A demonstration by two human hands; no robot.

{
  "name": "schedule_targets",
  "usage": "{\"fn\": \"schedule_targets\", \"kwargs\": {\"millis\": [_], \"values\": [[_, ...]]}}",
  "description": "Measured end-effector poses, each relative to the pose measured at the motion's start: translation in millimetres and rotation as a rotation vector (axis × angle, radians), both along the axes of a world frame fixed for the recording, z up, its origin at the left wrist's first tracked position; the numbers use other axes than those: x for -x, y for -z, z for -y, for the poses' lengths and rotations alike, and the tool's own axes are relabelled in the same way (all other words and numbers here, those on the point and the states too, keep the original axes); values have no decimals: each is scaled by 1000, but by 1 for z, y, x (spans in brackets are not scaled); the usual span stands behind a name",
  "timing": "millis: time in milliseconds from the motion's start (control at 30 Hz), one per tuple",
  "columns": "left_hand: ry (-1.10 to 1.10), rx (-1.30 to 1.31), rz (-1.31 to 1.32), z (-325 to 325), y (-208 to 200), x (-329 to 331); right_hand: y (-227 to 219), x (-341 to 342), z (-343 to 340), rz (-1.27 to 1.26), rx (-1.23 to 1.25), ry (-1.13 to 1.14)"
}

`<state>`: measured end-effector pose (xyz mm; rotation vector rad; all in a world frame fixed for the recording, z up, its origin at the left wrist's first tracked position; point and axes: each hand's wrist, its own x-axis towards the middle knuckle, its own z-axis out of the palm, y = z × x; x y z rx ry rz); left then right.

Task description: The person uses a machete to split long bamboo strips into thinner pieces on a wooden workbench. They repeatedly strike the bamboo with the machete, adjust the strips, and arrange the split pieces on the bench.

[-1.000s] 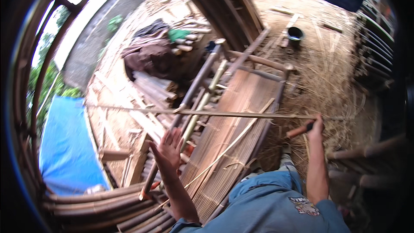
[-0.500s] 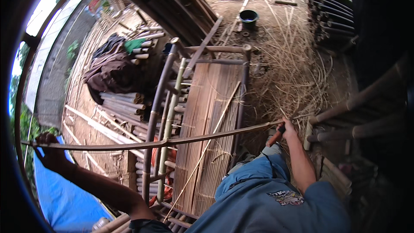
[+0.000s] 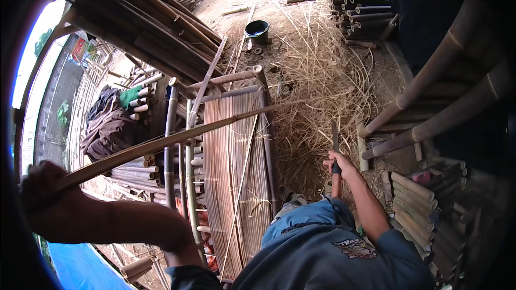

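Observation:
My left hand [image 3: 45, 190], dim at the left edge, is closed round one end of a long bamboo strip [image 3: 177, 137]. The strip slants up to the right, above a bamboo frame holding many narrow slats [image 3: 219, 145], and its thin far end reaches over the pile of shavings. My right hand [image 3: 345, 167] grips a knife [image 3: 335, 138] beside my knees. Its dark blade points away from me, and a brown handle shows below the fingers. Blade and strip are apart. A thin pale strip [image 3: 244, 174] lies lengthwise on the slats.
Pale shavings [image 3: 317, 86] cover the ground ahead, near a dark bucket [image 3: 257, 30]. Bamboo poles [image 3: 408, 113] lean at the right. Cut bamboo [image 3: 360, 5] is stacked far right, dark cloth [image 3: 115, 129] lies at the left, and a blue tarp [image 3: 80, 266] at lower left.
The bamboo strip's far end has left my right hand and swung up and away. My left hand appears closer, the knife blade now shows, and the whole view has shifted.

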<state>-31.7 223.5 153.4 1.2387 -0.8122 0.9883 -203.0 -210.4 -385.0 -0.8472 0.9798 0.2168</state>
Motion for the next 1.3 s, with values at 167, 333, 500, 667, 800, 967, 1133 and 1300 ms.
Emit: {"fn": "schedule_targets", "kwargs": {"millis": [167,333,500,667,800,967,1133,1300], "values": [[168,320,-48,191,126,-15,-37,91,35,-21,54,-119],[-319,117,-45,264,205,-43,-58,147,56,-18,-1,28],[-473,-317,-228,250,172,17,-81,162,90,-92,386,-381],[114,181,-696,237,145,101,-163,130,92,242,831,-605],[667,298,-682,230,166,137,-220,102,82,592,1164,-645],[433,210,-846,250,166,176,-260,84,57,636,1188,-698],[374,106,-844,233,207,202,-283,86,33,767,1341,-687],[326,-189,-894,216,217,223,-325,95,-6,888,1333,-743]]}}
